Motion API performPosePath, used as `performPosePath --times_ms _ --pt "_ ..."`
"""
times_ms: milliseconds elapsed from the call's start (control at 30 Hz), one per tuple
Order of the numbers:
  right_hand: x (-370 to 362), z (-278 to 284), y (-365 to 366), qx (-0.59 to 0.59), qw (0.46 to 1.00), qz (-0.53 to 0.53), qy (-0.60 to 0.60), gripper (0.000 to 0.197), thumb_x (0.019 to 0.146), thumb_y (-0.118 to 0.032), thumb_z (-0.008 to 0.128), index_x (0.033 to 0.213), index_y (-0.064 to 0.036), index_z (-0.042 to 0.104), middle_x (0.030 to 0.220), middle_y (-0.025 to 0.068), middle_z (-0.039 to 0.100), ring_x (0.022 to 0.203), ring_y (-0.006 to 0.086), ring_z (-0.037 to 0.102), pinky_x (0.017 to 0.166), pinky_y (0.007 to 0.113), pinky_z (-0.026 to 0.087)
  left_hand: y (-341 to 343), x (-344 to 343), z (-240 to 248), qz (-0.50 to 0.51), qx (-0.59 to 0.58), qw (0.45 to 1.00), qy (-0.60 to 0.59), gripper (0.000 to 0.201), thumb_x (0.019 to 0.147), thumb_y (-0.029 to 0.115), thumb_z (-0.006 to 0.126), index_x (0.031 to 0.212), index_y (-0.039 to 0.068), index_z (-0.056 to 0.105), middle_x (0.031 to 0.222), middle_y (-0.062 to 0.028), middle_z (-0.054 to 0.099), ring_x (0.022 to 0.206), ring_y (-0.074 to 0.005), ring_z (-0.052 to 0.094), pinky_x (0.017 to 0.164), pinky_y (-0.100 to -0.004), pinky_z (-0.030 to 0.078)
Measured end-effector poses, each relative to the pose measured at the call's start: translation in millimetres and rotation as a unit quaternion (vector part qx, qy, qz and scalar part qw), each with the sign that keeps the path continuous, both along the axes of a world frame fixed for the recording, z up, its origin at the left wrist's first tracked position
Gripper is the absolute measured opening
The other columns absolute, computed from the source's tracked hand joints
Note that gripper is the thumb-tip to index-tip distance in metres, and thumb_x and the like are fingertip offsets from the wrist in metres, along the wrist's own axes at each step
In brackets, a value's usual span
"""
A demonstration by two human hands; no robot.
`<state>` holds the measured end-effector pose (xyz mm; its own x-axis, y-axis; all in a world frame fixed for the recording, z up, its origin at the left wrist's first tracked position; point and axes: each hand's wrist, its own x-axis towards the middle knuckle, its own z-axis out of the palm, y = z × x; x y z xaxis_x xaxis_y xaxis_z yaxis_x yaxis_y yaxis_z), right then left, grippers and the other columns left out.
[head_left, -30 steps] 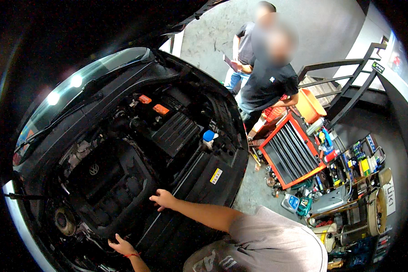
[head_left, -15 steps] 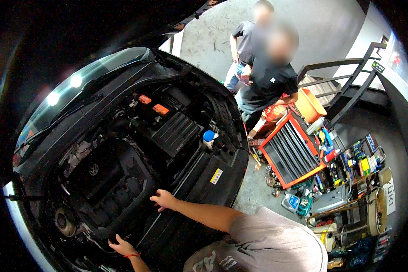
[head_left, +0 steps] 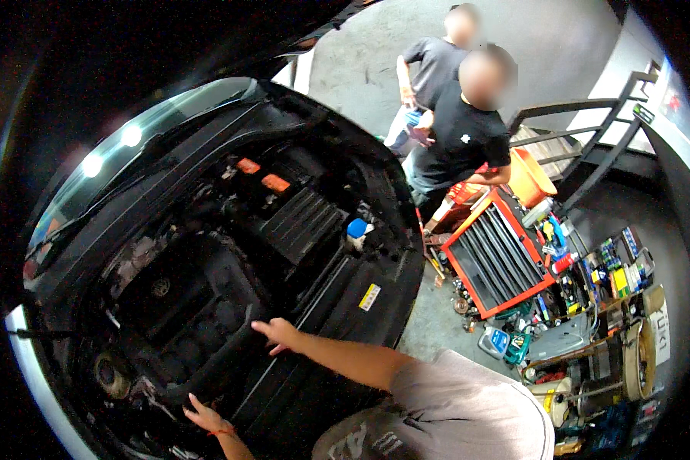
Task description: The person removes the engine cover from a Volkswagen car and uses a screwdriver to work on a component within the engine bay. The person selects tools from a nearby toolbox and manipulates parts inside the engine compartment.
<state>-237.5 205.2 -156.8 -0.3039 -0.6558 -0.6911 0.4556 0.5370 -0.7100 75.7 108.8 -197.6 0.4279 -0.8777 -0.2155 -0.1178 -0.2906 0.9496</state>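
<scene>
A black plastic engine cover (head_left: pixel 175 307) with a round badge lies over the engine under the raised hood. My right hand (head_left: pixel 277 335) is at its right front edge, the thumb side against the cover and the other fingers curled down beside it. The fingertips of that hand are partly hidden. Close to the front corner is my left hand (head_left: pixel 207 418), a red bracelet at the wrist. Its fingers are stretched and apart, their tips at the cover's edge; whether they press on it I cannot tell.
Farther back are orange caps (head_left: pixel 276 182), a ribbed black box (head_left: pixel 303 222) and a blue reservoir cap (head_left: pixel 356 228). Two people (head_left: pixel 464 138) stand beyond the car. A red-framed tool cart (head_left: pixel 500 257) stands at the right, near bottles (head_left: pixel 498 343) and crowded shelves (head_left: pixel 617 272).
Both hands have shifted slightly up and left, closer against the engine cover's edge. The view has moved a little, and the people beyond the car have changed stance.
</scene>
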Motion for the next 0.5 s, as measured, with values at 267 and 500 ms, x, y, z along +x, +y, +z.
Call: performPosePath --times_ms 267,500 --pt "-21 54 -19 -0.065 0.980 -0.041 -0.182 0.079 0.088 -0.051 0.069 0.143 -0.0019 0.043 0.143 0.0144 0.051 0.125 0.0326 0.053 0.106 0.052 0.042 3 -8 75 -0.108 -0.050 0.985 0.121 0.034 0.097 0.024 0.065 0.119 -0.001 0.057 0.093 -0.0020 0.059 0.073 -0.0100 0.053 0.061 -0.0294 0.046" --pt "-16 106 -5 -0.259 0.950 -0.104 -0.140 0.046 0.088 -0.020 0.076 0.127 -0.0047 0.058 0.124 0.0098 0.064 0.114 0.0254 0.061 0.096 0.042 0.051 31 -14 117 -0.120 -0.080 0.980 0.136 0.041 0.097 0.016 0.065 0.131 -0.002 0.052 0.084 0.0016 0.054 0.072 -0.0073 0.050 0.064 -0.0250 0.046"
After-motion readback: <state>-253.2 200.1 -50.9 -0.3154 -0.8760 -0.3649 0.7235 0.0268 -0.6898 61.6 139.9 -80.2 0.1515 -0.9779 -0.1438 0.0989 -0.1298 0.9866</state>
